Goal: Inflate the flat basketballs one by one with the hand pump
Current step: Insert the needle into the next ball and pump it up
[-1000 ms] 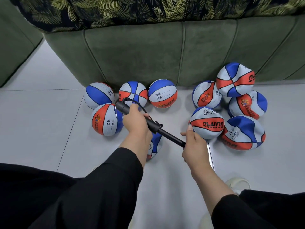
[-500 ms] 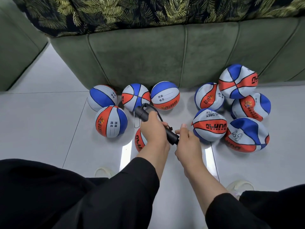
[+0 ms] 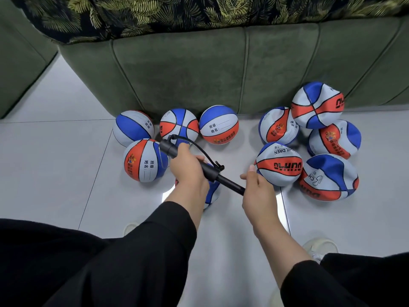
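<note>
Black pump (image 3: 200, 166) slants across the middle, its barrel gripped in the left hand (image 3: 188, 171), its rod end held in the right hand's (image 3: 257, 191) curled fingers. A ball (image 3: 212, 191) lies on the floor (image 3: 55, 165) beneath, mostly hidden by the left wrist. Four round balls (image 3: 145, 160) sit left, five dented ones (image 3: 327, 177) right, all by the green sofa (image 3: 188, 69). Black sleeves fill the foreground.

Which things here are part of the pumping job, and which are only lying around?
Job:
black hand pump, in left hand and right hand
ball under the hands
dented red-white-blue basketballs

Lying about:
round firm balls
green velvet sofa
leaf-print cover
</note>
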Demonstrator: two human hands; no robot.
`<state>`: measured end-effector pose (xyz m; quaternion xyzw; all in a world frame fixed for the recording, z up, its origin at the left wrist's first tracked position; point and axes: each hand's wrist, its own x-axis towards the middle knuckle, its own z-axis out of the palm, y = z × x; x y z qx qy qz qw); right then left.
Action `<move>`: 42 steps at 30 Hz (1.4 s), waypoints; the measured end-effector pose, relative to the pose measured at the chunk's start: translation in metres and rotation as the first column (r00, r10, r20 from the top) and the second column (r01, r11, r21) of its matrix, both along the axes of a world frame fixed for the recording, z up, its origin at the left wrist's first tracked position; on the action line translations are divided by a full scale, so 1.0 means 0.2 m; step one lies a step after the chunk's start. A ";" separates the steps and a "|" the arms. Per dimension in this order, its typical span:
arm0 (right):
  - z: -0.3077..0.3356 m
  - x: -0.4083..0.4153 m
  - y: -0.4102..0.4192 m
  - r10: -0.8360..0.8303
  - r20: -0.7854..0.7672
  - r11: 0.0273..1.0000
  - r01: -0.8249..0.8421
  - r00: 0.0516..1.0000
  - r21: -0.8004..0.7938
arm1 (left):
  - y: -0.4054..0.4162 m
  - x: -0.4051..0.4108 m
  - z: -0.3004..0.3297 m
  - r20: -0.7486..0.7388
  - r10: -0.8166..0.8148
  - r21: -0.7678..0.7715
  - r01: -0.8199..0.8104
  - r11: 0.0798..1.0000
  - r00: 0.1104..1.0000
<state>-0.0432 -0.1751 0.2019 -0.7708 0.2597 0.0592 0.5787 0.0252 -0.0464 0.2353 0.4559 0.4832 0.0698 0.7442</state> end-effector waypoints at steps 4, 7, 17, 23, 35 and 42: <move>0.02 0.02 0.04 -0.001 0.009 1.000 0.002 1.000 -0.011 | -0.10 -0.05 0.02 0.001 -0.052 -0.007 0.052 0.999 0.999; 0.02 0.02 0.08 0.001 0.006 1.000 -0.001 1.000 0.001 | -0.16 -0.09 0.02 0.004 -0.104 0.024 0.104 0.994 0.995; 0.02 -0.01 0.05 0.020 0.011 0.998 -0.020 1.000 0.052 | -0.07 -0.03 0.04 0.026 -0.069 0.000 0.069 0.998 0.997; 0.02 -0.05 0.00 0.007 -0.009 0.999 -0.007 1.000 0.038 | 0.06 0.03 -0.01 0.016 -0.007 0.004 0.006 1.000 1.000; 0.08 0.01 0.09 0.054 0.024 0.998 -0.053 0.998 -0.025 | -0.16 -0.10 0.05 0.033 -0.118 0.034 0.117 0.993 0.992; 0.12 0.02 0.08 0.106 0.063 0.994 -0.104 0.992 -0.035 | -0.06 -0.04 0.06 0.024 -0.076 -0.032 0.076 0.997 0.997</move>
